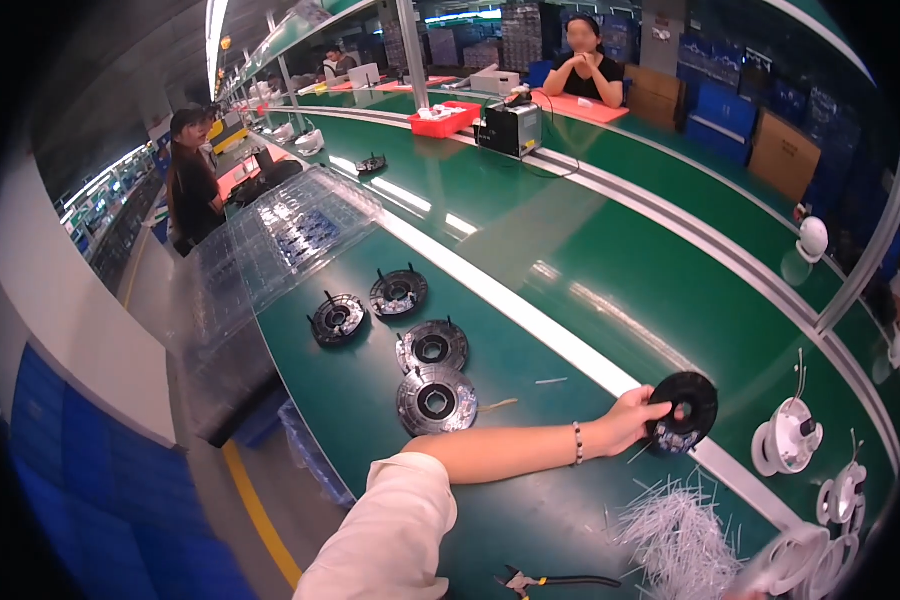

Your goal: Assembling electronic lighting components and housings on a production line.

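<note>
My left hand (pixel 627 420) reaches to the right across the green table and grips a black round plastic housing (pixel 705 402) with a hole in its middle. The thumb lies over its face; the other fingers are mostly behind it. A blurred pinkish patch at the lower right edge, beside white plastic rings (pixel 798 555), seems to be part of my right hand (pixel 762 580); its fingers do not show clearly. Below the held housing lies a heap of thin white strips (pixel 682 535). Cutting pliers (pixel 523 580) with dark and yellow handles rest near the bottom edge.
Several similar black round housings (pixel 437 400) sit left of my forearm. Clear plastic trays (pixel 300 225) are stacked farther left. White round parts with wires (pixel 792 438) stand on the green conveyor at right. A red bin (pixel 445 120) and two seated co-workers are beyond.
</note>
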Motion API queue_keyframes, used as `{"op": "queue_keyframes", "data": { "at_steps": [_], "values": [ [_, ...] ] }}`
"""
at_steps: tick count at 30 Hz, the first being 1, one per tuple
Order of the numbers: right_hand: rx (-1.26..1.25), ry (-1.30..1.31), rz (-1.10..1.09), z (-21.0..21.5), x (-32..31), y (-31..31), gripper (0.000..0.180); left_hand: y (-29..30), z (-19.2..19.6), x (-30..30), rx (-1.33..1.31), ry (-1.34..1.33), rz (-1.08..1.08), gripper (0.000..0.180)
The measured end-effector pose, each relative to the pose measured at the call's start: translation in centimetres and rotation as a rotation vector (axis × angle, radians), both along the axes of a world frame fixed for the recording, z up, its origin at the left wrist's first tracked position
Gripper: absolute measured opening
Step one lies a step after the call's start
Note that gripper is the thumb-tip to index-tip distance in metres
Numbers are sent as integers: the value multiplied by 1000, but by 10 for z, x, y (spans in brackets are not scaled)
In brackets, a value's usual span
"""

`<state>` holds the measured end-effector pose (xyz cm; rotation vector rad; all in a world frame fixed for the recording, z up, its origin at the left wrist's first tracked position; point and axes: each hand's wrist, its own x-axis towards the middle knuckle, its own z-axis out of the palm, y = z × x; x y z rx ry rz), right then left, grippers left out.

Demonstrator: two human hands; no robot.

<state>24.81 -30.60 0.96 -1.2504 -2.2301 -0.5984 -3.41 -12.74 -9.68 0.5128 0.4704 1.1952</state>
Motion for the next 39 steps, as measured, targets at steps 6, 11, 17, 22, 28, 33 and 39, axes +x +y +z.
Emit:
{"op": "queue_keyframes", "data": {
  "at_steps": [6,11,17,22,28,33,39],
  "values": [
    [-456,286,441,-11,-99,-43,14,3,11,19,34,17,8,38],
    [-804,267,270,-37,-129,-52,7,2,24,21,-75,49,46,40],
    [-691,282,268,-25,-136,-32,61,-3,23,0,79,136,100,32],
    [-1047,-3,126,-16,-117,-24,98,-6,23,3,103,100,91,35],
    [-899,381,281,-10,-109,-9,107,-14,43,4,66,90,212,38],
    [-754,1405,299,-6,-90,76,91,-35,59,22,401,125,135,83],
    [-610,1571,249,-28,-107,117,94,-41,47,34,328,215,-386,78]
  ]
}}
